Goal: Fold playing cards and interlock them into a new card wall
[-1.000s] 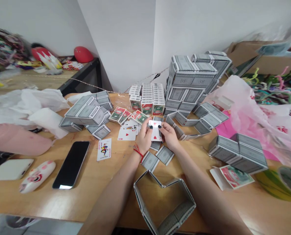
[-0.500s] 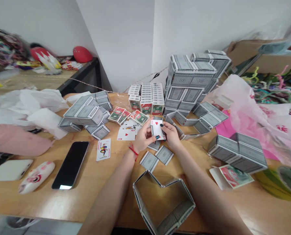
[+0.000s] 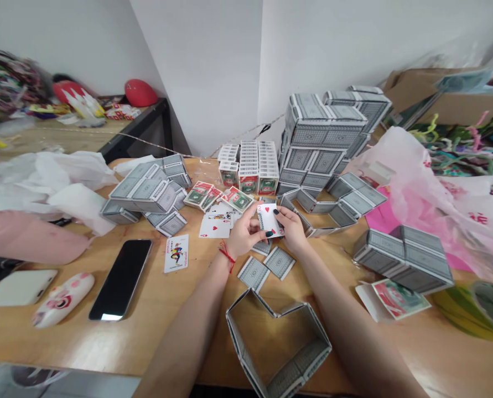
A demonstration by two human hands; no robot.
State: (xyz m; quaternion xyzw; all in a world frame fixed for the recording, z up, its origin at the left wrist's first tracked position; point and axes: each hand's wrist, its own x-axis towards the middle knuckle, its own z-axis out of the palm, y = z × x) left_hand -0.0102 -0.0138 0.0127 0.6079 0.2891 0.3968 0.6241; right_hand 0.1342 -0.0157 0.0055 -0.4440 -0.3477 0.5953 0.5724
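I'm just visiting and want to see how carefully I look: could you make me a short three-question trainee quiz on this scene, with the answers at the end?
1. True or false: the dark-screened phone lies to the left of the joker card.

2. Which shape does the open frame between the person's forearms make?
A) a circle
B) a heart
C) a triangle

3. Fill in the missing word: the left hand and the right hand both hold a playing card, whose face shows it is the two of ____.

Key:
1. True.
2. B.
3. Hearts.
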